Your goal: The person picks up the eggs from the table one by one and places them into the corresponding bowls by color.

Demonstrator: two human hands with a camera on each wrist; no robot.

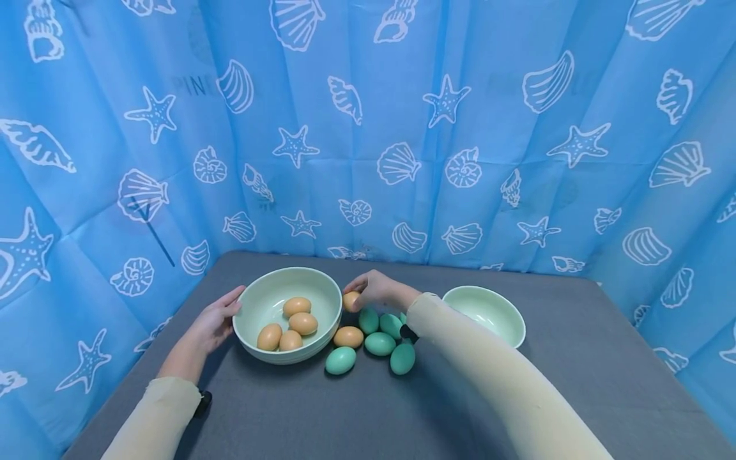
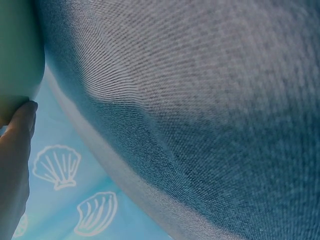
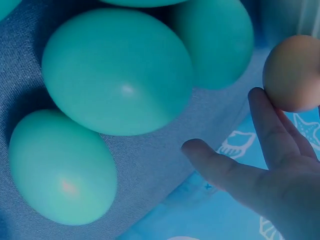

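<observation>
My left hand (image 1: pixel 214 322) holds the left rim of a large pale green bowl (image 1: pixel 319 348); a digit lies at the bowl's edge in the left wrist view. Several brown eggs (image 1: pixel 303 323) lie inside it. Just beyond the bowl's right side, my right hand (image 1: pixel 376 289) grips another brown egg (image 1: pixel 350 300) in its fingertips. The right wrist view has this egg (image 3: pixel 294 72) against the fingers, while one digit stands apart from it. One more brown egg (image 1: pixel 348 337) is on the table beside the bowl.
Several green eggs (image 1: pixel 380 344) cluster below the right forearm, one green egg (image 1: pixel 340 361) nearer the bowl. A smaller pale green bowl (image 1: pixel 506 313) stands to the right, partly hidden by the sleeve. A blue shell-patterned curtain (image 1: pixel 368 128) hangs behind the grey-covered table (image 1: pixel 276 415).
</observation>
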